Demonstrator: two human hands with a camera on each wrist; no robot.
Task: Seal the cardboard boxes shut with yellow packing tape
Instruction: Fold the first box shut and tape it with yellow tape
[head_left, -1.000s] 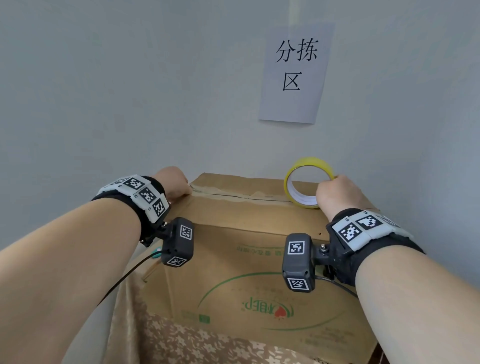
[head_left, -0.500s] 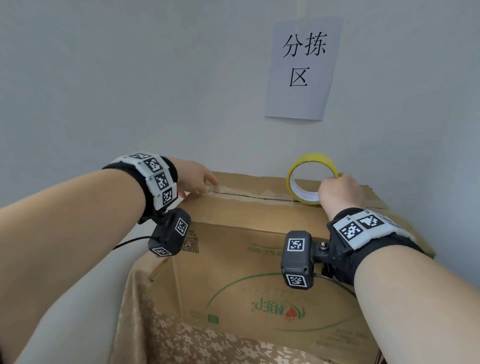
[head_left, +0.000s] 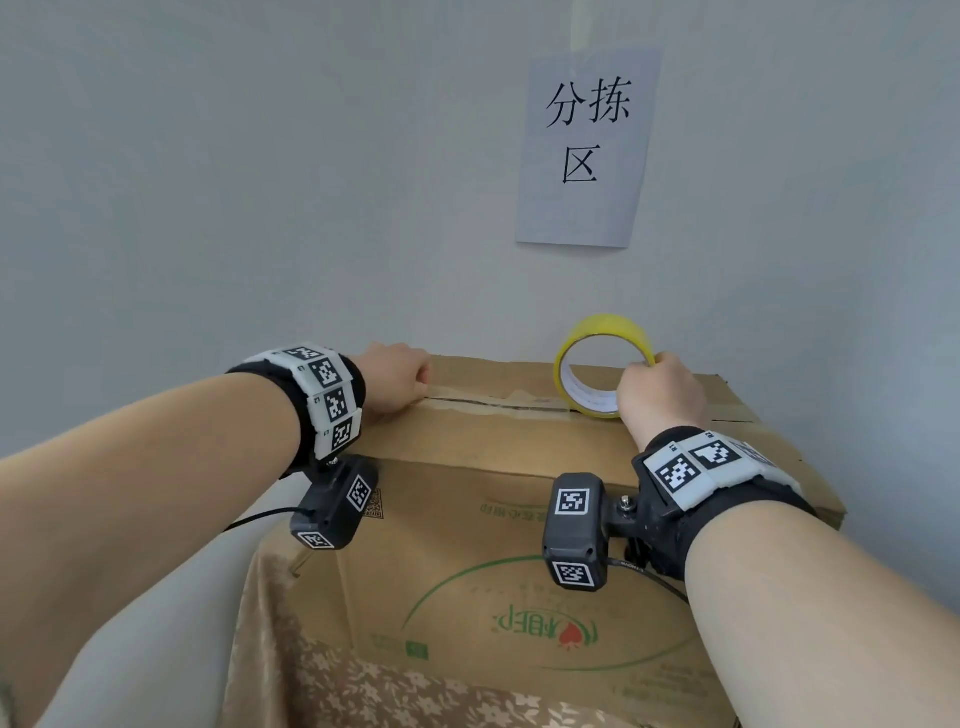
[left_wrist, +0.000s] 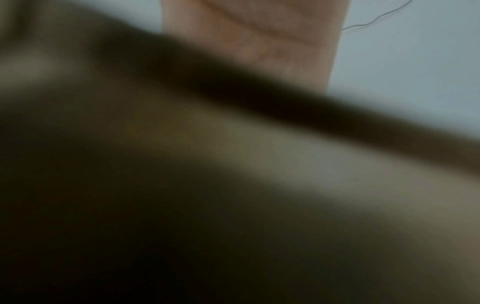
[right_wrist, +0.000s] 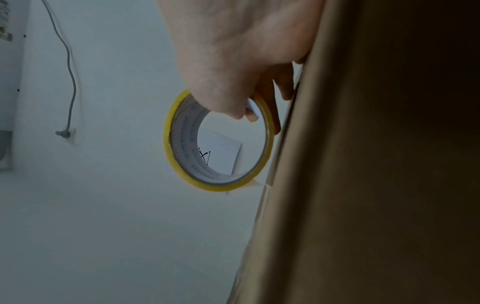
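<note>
A brown cardboard box (head_left: 493, 452) stands against the wall, with a pale strip of tape (head_left: 498, 408) lying along its top seam. My left hand (head_left: 395, 379) rests on the seam's left end and presses there. In the left wrist view only the palm (left_wrist: 249, 37) and the blurred box (left_wrist: 233, 185) show. My right hand (head_left: 660, 395) grips the yellow tape roll (head_left: 597, 332), which stands upright at the strip's right end. Up close, the thumb lies inside the roll (right_wrist: 171, 144) and the fingers (right_wrist: 275, 107) lie outside, against the box (right_wrist: 363, 164).
A paper sign (head_left: 584, 150) hangs on the grey wall just behind the box. A floral patterned cloth (head_left: 322, 686) lies under the box's front. A cable runs down to a wall socket (right_wrist: 66, 134) in the right wrist view.
My left hand has moved from the box's left corner a little to the right onto the seam's end. The right hand and the roll have barely moved.
</note>
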